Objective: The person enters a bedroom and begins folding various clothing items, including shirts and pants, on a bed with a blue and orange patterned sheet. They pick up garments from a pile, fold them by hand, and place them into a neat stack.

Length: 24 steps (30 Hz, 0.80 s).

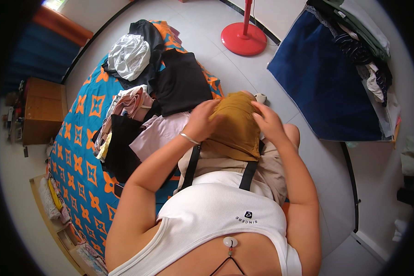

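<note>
A mustard-brown folded garment (236, 127) lies across my lap, over beige shorts and two black straps. My left hand (204, 119), with a silver bangle at the wrist, is at the garment's left edge; its fingers are partly blurred, and whether they grip the cloth I cannot tell. At the upper right edge, my right hand (268, 120) has its thumb and fingers apart beside the cloth. Left of my lap, a pale pink garment (162, 132) lies partly beneath a black folded garment (183, 81).
I sit on a bed with a blue and orange patterned sheet (77, 134). More clothes, including a crumpled white garment (129, 57), are heaped on it. A red round stand base (244, 39) is on the tiled floor. Clothes lie on a navy-covered surface (321, 82) at right.
</note>
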Each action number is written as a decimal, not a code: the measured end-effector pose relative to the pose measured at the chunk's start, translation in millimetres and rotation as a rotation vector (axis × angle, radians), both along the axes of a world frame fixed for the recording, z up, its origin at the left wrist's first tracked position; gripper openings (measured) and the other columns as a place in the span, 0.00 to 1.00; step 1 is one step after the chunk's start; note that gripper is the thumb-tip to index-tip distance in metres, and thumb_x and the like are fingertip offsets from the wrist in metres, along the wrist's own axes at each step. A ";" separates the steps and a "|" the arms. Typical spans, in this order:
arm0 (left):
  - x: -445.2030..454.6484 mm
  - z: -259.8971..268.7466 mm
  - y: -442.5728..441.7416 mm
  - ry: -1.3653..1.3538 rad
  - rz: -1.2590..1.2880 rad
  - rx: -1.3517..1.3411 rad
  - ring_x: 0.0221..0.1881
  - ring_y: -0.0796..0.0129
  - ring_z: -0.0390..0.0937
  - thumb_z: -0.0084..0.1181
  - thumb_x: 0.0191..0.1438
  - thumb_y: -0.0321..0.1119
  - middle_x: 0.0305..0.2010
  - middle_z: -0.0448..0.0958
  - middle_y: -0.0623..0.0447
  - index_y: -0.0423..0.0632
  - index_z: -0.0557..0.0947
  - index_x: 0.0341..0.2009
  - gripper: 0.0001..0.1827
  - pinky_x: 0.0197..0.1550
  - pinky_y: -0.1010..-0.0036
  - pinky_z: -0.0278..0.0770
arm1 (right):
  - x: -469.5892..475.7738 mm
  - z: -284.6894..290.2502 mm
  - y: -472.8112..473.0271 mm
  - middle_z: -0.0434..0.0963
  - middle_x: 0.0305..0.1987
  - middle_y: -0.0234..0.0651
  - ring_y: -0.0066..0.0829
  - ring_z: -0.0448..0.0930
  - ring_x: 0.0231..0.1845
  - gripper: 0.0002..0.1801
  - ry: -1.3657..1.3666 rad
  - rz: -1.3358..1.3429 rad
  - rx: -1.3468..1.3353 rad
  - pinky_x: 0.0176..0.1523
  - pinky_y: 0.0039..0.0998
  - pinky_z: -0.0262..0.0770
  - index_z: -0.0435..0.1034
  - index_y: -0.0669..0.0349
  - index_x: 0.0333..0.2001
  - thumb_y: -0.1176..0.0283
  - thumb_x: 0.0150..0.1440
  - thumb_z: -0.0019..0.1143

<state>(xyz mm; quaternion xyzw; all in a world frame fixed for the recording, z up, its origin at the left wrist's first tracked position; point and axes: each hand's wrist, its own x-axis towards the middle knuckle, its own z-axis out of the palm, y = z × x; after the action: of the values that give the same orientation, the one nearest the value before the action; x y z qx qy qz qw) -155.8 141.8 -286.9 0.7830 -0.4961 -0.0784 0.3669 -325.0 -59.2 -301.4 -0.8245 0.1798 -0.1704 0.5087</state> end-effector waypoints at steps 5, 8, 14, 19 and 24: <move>-55.2 -32.7 -11.1 -0.280 -0.186 0.497 0.72 0.39 0.49 0.51 0.53 0.63 0.70 0.55 0.33 0.35 0.64 0.63 0.47 0.69 0.50 0.50 | 44.7 -55.2 40.7 0.65 0.68 0.39 0.39 0.60 0.71 0.26 0.111 0.304 -0.404 0.73 0.43 0.47 0.66 0.52 0.62 0.52 0.66 0.39; -52.0 -31.0 -1.7 -0.184 -0.192 0.474 0.72 0.37 0.49 0.50 0.54 0.62 0.71 0.52 0.33 0.43 0.62 0.66 0.45 0.67 0.46 0.52 | 47.6 -82.4 22.2 0.63 0.70 0.33 0.37 0.56 0.74 0.26 0.111 0.185 -0.442 0.74 0.45 0.41 0.66 0.47 0.62 0.49 0.65 0.38; -65.1 -8.4 30.1 -0.197 -0.291 0.482 0.73 0.33 0.44 0.46 0.56 0.65 0.75 0.45 0.37 0.64 0.60 0.70 0.40 0.65 0.36 0.48 | 43.4 -95.4 -6.6 0.56 0.74 0.35 0.42 0.53 0.74 0.26 0.228 0.028 -0.372 0.73 0.47 0.45 0.64 0.45 0.64 0.52 0.63 0.44; -68.0 -9.5 63.9 -0.096 -0.444 0.453 0.75 0.35 0.36 0.40 0.58 0.67 0.77 0.40 0.43 0.67 0.61 0.69 0.38 0.67 0.35 0.40 | 64.1 -55.5 18.6 0.58 0.72 0.43 0.48 0.54 0.73 0.29 0.358 0.041 -0.636 0.73 0.50 0.43 0.63 0.53 0.64 0.55 0.60 0.50; -51.3 0.6 93.3 0.283 -0.577 0.355 0.76 0.43 0.38 0.50 0.61 0.50 0.76 0.44 0.46 0.62 0.67 0.66 0.29 0.69 0.37 0.37 | 64.8 -34.4 80.5 0.67 0.66 0.42 0.46 0.61 0.70 0.25 0.222 0.425 -0.585 0.73 0.51 0.45 0.71 0.54 0.57 0.56 0.58 0.52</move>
<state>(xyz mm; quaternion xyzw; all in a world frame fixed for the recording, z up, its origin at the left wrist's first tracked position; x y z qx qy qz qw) -207.1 235.1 -286.3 0.6438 -0.6194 -0.3713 0.2531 -260.2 21.2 -335.8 -0.9673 0.0025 -0.0148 0.2532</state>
